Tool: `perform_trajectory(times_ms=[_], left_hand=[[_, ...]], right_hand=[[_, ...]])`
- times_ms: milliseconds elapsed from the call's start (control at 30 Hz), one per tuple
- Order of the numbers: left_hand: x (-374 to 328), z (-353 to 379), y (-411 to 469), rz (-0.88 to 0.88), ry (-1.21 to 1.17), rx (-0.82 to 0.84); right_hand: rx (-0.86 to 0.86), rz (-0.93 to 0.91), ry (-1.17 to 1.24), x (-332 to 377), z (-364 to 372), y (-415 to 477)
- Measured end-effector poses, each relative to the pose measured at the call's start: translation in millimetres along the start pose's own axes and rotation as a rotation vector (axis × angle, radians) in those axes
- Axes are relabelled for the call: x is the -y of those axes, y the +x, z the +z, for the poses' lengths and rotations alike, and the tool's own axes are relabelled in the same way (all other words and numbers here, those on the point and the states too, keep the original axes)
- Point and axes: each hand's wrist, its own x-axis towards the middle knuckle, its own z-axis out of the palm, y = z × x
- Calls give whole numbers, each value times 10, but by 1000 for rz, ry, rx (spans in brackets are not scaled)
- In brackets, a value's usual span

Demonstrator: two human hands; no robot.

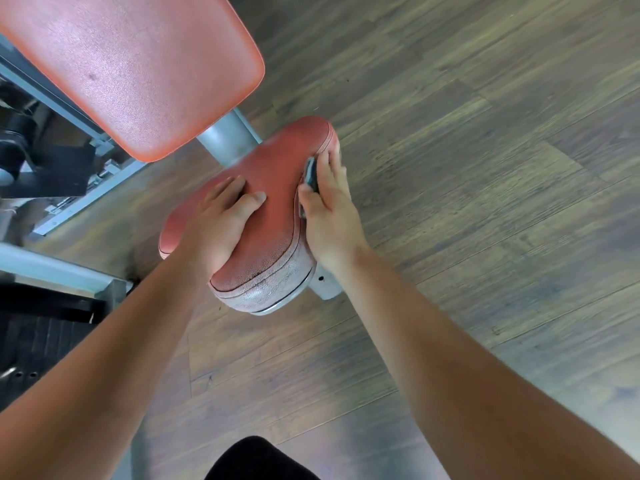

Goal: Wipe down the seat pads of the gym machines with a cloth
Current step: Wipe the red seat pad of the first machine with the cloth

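Side wipe of seat pad [273,223] | right hand [329,209] fingers straight, pressing cloth [310,173] against pad edge under them | left hand [221,220] fingers flat on top, holding nothing, likely steadying the pad

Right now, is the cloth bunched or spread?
Bunched, not spread: the cloth shows only as a dark wad under the right hand.
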Motion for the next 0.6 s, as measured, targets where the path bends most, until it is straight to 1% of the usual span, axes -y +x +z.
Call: perform_trajectory(times_ms=[100, 133, 233, 300, 367, 433, 467, 500, 600], left_hand=[[-8, -4, -14, -7, -5, 8], [-14, -8, -16, -12, -9, 11], [-34, -12, -33, -13, -5, 21], [-26, -11, -32, -8, 0, 20], [-10, -13, -29, -8, -3, 12], [5, -15, -15, -3, 6, 10], [14, -15, -7, 0, 9, 13], [16, -13, -2, 2, 10, 19], [24, -14, 12, 5, 35, 23]], right_hand=[[-7, -30, 153, -85, 74, -679], [-21, -49, 145, -115, 69, -748], [-28, 13, 151, -127, -4, -404], [-77, 39, 161, -83, 42, -328], [-105, -26, 115, -67, 158, -676], [-79, -125, 23, -68, 209, -1010], [-95, -159, -28, -83, 191, -980], [-118, -152, -59, -82, 153, -829], [-145, -18, -28, 24, 84, -307]])
